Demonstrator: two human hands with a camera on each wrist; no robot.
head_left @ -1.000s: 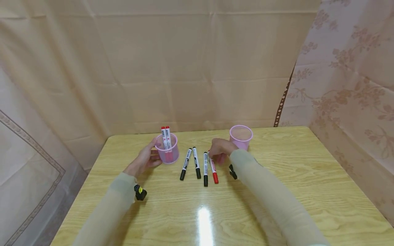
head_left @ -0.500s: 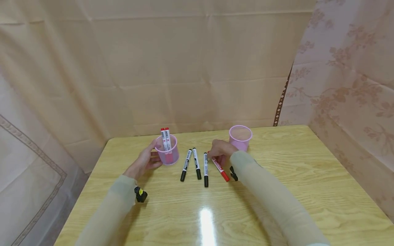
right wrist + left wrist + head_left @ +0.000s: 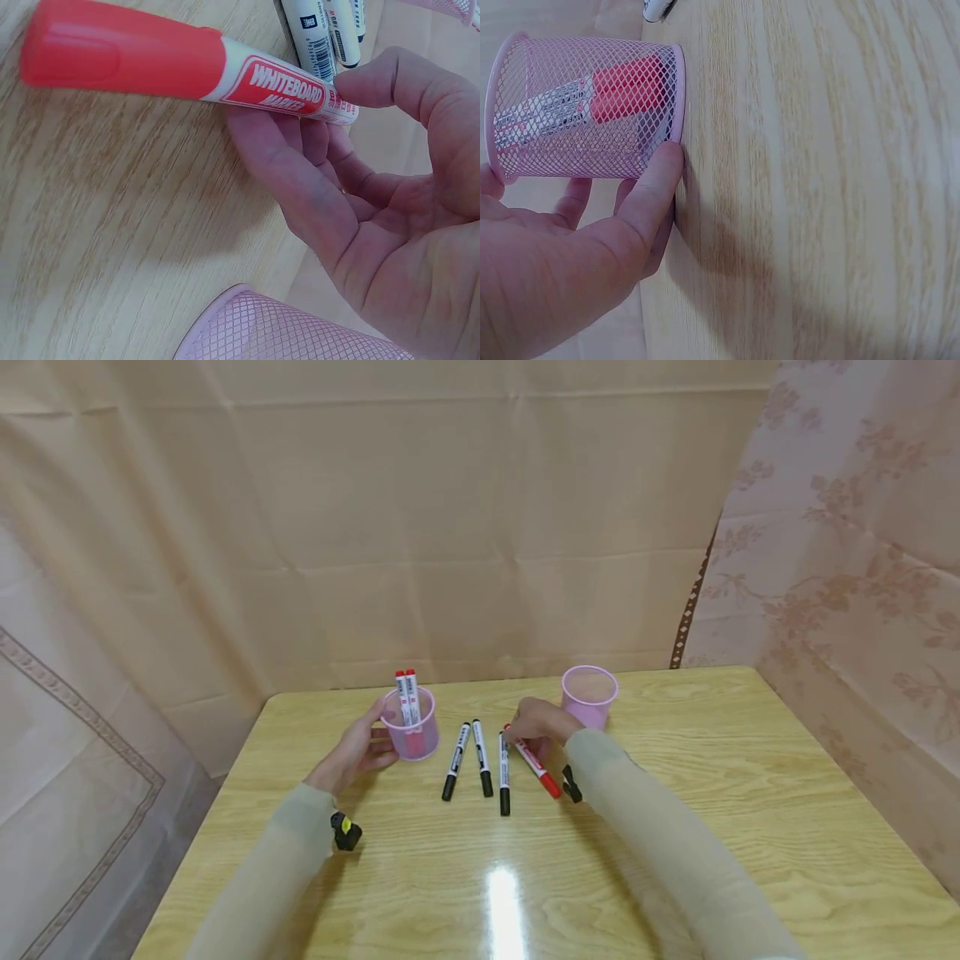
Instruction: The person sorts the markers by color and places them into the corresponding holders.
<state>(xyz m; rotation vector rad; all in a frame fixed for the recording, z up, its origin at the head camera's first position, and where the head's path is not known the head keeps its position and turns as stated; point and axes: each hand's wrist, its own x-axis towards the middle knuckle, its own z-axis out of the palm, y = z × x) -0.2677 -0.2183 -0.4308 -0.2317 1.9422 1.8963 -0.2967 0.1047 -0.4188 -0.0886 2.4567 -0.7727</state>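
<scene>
Grips pink mesh pen cup [image 3: 585,150] in left hand [image 3: 358,750]. Pinches red whiteboard marker [image 3: 187,61] in right hand [image 3: 536,721], near three black-capped markers [image 3: 482,758].

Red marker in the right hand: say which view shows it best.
The right wrist view: the red marker is large, its WHITEBOARD MARKER label readable. The head view shows it small, partly covered by the right hand. The left wrist view shows other red markers in the mesh cup, not this one.

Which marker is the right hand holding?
The white marker with the red cap, pinched by the right hand. The three white markers lying beside it have black caps; the other two red-capped markers stand in the left pink mesh cup.
</scene>
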